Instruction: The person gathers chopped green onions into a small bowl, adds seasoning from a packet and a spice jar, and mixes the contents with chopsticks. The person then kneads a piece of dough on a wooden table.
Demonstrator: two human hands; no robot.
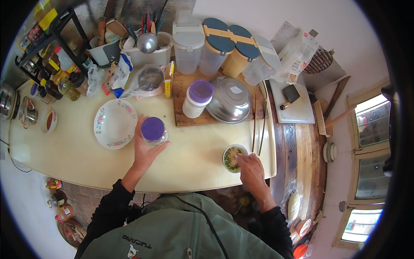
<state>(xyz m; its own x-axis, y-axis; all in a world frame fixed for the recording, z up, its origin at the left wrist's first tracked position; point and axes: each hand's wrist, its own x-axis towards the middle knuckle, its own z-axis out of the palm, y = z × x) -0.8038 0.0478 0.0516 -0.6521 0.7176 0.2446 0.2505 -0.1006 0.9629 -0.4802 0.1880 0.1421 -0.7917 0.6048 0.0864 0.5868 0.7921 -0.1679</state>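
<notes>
My left hand [147, 145] is curved around the near and left sides of a clear jar with a purple lid [153, 129], which stands on the cream table. At the right, the fingers of my right hand [250, 163] reach over the rim of a small white bowl [232, 158] holding chopped green herbs with a pale, crumbly topping; the fingertips are partly hidden, so I cannot tell whether they pinch anything. A white floral plate [115, 124] lies left of the jar. Two chopsticks [254, 126] lie beyond the bowl, at the table's right edge.
Behind stands a wooden board [190, 121] with a second purple-lidded jar [197, 98] and a metal bowl turned upside down [230, 100]. Plastic storage containers [188, 45] line the wall. A small sauce bowl [49, 120] and several bottles [69, 89] stand left. A cleaver-like blade [291, 94] lies on a white board.
</notes>
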